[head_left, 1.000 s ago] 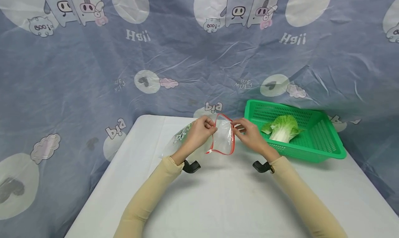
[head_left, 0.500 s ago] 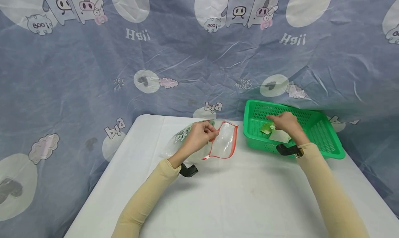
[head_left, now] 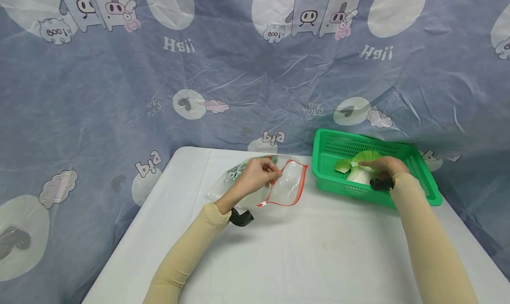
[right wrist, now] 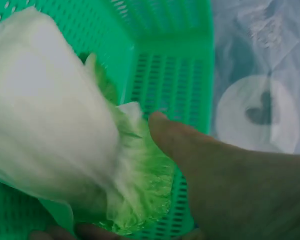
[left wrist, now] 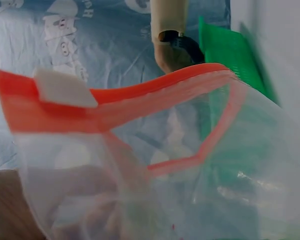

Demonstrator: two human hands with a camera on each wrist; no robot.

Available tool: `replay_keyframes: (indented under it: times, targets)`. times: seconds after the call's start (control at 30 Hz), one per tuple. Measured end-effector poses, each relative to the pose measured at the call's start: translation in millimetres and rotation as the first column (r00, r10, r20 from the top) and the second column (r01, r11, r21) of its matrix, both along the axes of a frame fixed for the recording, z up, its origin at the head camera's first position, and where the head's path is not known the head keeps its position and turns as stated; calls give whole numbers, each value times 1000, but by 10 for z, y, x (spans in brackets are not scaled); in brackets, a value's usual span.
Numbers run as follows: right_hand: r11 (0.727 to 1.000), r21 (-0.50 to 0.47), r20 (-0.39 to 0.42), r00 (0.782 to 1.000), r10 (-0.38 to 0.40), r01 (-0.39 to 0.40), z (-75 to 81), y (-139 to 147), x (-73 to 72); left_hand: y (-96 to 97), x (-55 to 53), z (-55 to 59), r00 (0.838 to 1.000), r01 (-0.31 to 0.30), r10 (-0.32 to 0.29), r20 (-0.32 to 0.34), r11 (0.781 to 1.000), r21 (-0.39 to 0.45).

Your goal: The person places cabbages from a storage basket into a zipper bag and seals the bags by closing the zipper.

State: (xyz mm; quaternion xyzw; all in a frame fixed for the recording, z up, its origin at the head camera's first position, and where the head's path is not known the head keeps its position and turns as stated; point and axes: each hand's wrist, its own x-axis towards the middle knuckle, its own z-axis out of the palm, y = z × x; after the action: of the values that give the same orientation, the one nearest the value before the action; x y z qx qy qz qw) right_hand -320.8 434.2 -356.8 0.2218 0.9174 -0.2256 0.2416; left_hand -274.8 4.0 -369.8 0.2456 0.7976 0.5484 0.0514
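My left hand [head_left: 260, 175] pinches the red-edged mouth of a clear zip bag [head_left: 288, 184] over the table. A white slider [left wrist: 65, 89] sits on the red zip strip in the left wrist view, and the mouth gapes. The bag's body, with white and green print, spreads left behind the hand. At the right, my right hand [head_left: 386, 164] is inside the green basket [head_left: 432, 186], spread around the leafy end of a napa cabbage [right wrist: 50, 110]. The thumb lies beside the leaves, with fingertips along the opposite side, partly out of view.
A small loose piece of green leaf [head_left: 342, 165] lies left of the cabbage. The basket stands at the back right of the white table [head_left: 303, 255], close to a blue-grey printed curtain [head_left: 239, 65] behind it.
My right hand has left the bag's mouth and moved right into the basket, shifting farther right across the cabbage. My left hand keeps its pinch; the bag has tipped slightly lower.
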Motion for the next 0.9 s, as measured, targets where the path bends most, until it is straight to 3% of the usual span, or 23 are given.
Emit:
replay_keyframes:
  times: [0.13, 0.37, 0.63, 0.77, 0.9]
  targets:
    - [1000, 4, 55, 998, 10, -10, -71, 41, -71, 4, 8, 11, 1000, 20, -21, 19, 1000, 24]
    - [990, -116, 99, 991, 92, -80, -166, 91, -125, 9, 19, 22, 998, 33, -34, 49, 999, 38]
    - [981, -137, 85, 985, 153, -141, -183, 112, -114, -12, 12, 19, 999, 2, -3, 38, 1000, 30]
    - [976, -127, 8, 984, 180, -178, -169, 108, -109, -15, 8, 31, 999, -13, 12, 36, 999, 38]
    - [982, -121, -151, 980, 127, -146, -182, 51, -89, -20, 0, 40, 999, -36, 34, 30, 998, 52]
